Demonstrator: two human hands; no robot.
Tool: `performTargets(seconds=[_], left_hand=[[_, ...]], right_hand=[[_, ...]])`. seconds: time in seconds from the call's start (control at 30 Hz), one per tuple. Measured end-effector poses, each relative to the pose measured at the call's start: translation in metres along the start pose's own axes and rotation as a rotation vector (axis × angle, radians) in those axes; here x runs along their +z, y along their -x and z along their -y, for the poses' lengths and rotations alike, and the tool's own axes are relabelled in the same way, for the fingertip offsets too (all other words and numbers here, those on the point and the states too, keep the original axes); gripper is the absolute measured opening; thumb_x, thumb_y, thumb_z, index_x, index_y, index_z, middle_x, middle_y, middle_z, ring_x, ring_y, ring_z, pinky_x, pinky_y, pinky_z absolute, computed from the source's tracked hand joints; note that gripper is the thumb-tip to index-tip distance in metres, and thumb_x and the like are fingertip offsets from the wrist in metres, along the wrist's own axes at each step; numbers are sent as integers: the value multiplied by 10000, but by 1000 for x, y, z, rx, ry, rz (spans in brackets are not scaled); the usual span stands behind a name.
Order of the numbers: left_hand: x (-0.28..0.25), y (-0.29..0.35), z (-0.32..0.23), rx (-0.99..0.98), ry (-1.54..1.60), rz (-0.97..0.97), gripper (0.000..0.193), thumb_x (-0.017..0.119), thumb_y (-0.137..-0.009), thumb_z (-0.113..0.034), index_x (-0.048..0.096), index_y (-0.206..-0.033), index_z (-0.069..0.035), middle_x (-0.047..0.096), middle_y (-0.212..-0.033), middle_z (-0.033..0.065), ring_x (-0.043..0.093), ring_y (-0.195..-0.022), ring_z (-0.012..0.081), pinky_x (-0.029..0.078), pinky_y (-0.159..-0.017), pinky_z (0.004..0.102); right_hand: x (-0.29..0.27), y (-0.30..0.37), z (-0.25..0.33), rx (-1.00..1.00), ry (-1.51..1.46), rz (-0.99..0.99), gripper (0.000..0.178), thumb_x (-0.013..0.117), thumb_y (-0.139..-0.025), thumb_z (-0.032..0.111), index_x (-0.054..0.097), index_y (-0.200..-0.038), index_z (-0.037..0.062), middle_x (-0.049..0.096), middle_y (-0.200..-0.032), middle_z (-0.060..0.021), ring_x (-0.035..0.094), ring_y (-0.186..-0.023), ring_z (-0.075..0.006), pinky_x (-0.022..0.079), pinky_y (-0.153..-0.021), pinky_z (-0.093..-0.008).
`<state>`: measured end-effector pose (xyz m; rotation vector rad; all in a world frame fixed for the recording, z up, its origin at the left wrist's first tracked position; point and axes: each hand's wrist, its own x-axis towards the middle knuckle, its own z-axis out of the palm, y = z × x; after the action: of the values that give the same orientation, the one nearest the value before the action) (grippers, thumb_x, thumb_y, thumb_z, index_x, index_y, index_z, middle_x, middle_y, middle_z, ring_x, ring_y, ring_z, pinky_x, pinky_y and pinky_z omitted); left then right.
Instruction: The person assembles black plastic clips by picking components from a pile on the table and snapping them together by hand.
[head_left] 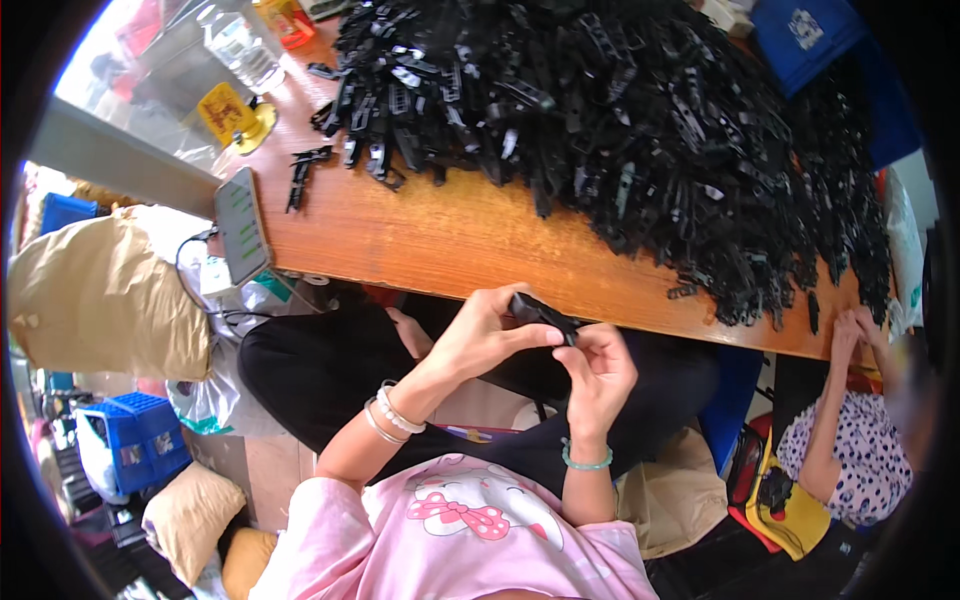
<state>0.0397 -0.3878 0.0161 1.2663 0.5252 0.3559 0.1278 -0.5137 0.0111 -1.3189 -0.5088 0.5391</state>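
A small, elongated black plastic part (pixel 543 314) is held between my two hands, just off the table's near edge and above my lap. My left hand (pixel 485 332) pinches it from the left, thumb along its near side. On the other side, my right hand (pixel 604 372) has its thumb and fingers closed at the part's right end. Its exact shape is partly hidden by my fingers. Across the wooden table (pixel 430 235) spreads a large heap of similar black plastic parts (pixel 600 130). Apart from the heap, a few black pieces (pixel 303 176) lie at the left.
A phone (pixel 241 226) with a cable rests at the table's left edge. Behind it are a yellow stand (pixel 240 120) and a clear bottle (pixel 240 48). A blue bin (pixel 815 40) stands at the far right. Another person (pixel 850 440) works at the right.
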Motion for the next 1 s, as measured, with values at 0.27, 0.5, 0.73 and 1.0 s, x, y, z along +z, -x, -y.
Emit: performTargets(seconds=[0.27, 0.5, 0.73, 1.0], left_hand=[[-24, 7, -14, 56, -132, 89, 241, 677, -835, -236, 594, -778, -17, 522, -624, -13, 430, -574, 64, 356, -536, 241], [-136, -46, -30, 650, -963, -980, 139, 558, -772, 52, 634, -881, 10, 571, -783, 121, 575, -687, 243, 452, -610, 327], [-159, -54, -48, 674, -1541, -427, 257, 569, -748, 34, 667, -971, -47, 488, -797, 97, 548, -710, 260, 471, -615, 348], [-93, -14, -42, 746, -825, -640, 121, 603, -795, 21, 624, -914, 18, 597, -950, 97, 603, -783, 204, 486, -659, 284]], right_hand=[[14, 0, 2, 62, -24, 120, 213, 646, -835, 6, 613, -1031, -69, 584, -941, -88, 608, -737, -124, 441, -571, -205], [12, -3, -7, 134, -133, 80, 186, 629, -845, 8, 607, -1013, -68, 590, -850, -80, 582, -649, -107, 396, -518, -189], [12, 0, -12, 191, -101, 181, 189, 625, -845, -3, 610, -1020, -72, 587, -858, -78, 558, -628, -89, 406, -523, -186], [20, -6, -13, 180, -126, 181, 203, 626, -818, -62, 611, -1020, -79, 600, -952, -119, 638, -805, -177, 514, -642, -234]])
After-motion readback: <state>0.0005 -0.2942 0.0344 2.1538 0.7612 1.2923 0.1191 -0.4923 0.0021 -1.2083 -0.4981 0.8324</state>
